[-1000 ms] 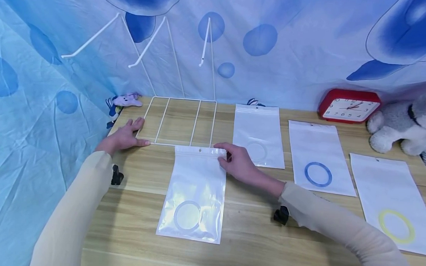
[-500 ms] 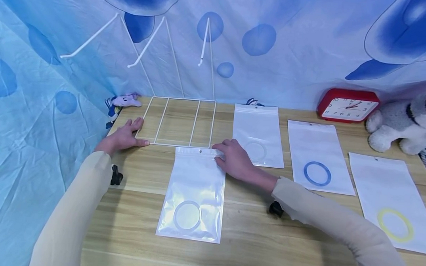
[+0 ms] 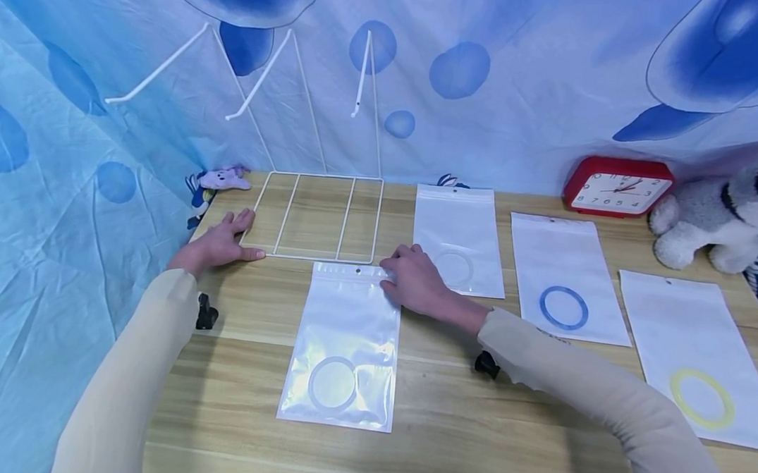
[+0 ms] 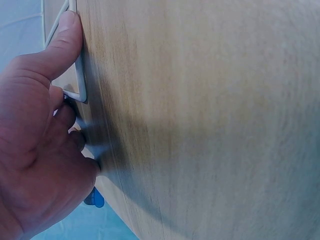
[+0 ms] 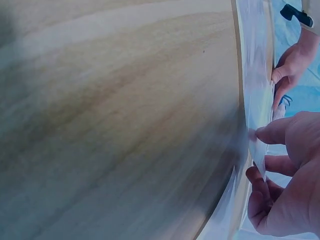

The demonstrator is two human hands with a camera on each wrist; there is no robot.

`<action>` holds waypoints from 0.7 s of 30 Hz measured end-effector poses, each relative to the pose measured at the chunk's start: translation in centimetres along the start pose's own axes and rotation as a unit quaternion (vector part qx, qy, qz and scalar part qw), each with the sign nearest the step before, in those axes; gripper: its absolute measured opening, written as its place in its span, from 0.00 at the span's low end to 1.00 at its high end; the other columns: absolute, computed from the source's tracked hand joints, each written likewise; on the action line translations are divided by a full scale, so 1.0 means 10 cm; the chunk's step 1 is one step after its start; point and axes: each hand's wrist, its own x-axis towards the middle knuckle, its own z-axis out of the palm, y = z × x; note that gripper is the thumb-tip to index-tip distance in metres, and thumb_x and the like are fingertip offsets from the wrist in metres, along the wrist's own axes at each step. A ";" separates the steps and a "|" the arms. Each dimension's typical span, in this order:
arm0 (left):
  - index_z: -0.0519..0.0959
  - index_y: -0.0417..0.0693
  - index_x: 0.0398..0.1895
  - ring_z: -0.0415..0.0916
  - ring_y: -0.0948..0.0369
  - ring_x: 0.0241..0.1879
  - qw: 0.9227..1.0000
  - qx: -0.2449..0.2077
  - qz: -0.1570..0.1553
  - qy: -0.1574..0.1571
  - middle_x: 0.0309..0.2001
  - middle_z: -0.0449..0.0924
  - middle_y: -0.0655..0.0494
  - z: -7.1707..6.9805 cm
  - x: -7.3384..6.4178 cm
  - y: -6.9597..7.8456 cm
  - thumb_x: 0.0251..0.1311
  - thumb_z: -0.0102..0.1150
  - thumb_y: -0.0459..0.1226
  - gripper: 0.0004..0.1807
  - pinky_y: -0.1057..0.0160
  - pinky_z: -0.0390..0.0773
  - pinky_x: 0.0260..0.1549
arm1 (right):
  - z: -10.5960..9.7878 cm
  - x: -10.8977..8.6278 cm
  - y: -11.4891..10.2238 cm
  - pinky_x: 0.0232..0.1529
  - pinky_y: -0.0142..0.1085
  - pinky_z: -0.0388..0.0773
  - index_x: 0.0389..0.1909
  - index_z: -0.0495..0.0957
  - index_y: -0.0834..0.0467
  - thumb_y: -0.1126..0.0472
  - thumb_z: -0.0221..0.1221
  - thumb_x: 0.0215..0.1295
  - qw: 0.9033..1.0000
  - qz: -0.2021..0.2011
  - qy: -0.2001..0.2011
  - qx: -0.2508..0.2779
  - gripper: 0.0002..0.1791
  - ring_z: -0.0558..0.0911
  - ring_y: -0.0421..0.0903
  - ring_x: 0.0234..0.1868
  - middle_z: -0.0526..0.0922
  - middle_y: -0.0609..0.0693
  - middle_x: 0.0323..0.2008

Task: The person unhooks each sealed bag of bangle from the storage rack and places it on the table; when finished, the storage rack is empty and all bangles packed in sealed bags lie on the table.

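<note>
A white zip-lock bag (image 3: 349, 327) with a pale ring (image 3: 332, 384) near its bottom lies flat on the table, its hole-punched top close to the rack's front bar. My right hand (image 3: 415, 280) pinches its upper right corner; in the right wrist view the thumb (image 5: 272, 134) is on the front face and another finger is behind it. My left hand (image 3: 220, 244) rests at the front left corner of a white wire rack (image 3: 346, 217). Its thumb (image 4: 65, 42) lies along the front bar, and the other fingers are outside the left side wire.
Three more white zip-lock bags lie to the right: one with a pale ring (image 3: 458, 226), one with a blue ring (image 3: 563, 308), one with a yellow ring (image 3: 702, 399). The rack's prongs (image 3: 361, 73) rise before the curtain. A red clock (image 3: 619, 187) and plush husky (image 3: 729, 209) stand back right.
The bag's top edge has slid slightly toward me, off the rack's front bar. My right hand has shifted slightly left and its fingers have bunched closer at the corner. My left hand stays put.
</note>
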 end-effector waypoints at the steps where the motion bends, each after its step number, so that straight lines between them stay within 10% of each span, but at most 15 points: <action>1: 0.32 0.41 0.79 0.25 0.26 0.71 1.000 0.001 0.001 0.000 0.76 0.26 0.30 0.00 0.00 0.00 0.63 0.63 0.57 0.60 0.26 0.35 0.63 | -0.01 0.00 0.01 0.48 0.48 0.72 0.48 0.86 0.61 0.60 0.63 0.63 1.000 0.000 0.001 -0.003 0.14 0.76 0.57 0.50 0.83 0.59 0.45; 11: 0.34 0.39 0.79 0.24 0.32 0.73 1.000 0.014 0.017 -0.007 0.77 0.28 0.33 -0.02 0.08 0.03 0.63 0.63 0.57 0.59 0.28 0.38 0.65 | -0.33 -0.11 0.31 0.52 0.52 0.69 0.51 0.83 0.67 0.63 0.61 0.64 0.995 0.019 0.084 0.057 0.17 0.73 0.62 0.51 0.80 0.64 0.49; 21: 0.31 0.30 0.76 0.22 0.32 0.73 1.000 0.019 0.007 0.003 0.76 0.25 0.29 -0.06 -0.14 -0.02 0.64 0.62 0.55 0.61 0.31 0.36 0.67 | -0.95 -0.74 0.84 0.51 0.58 0.71 0.54 0.80 0.70 0.67 0.62 0.64 0.990 0.061 0.098 0.082 0.18 0.73 0.64 0.53 0.78 0.68 0.51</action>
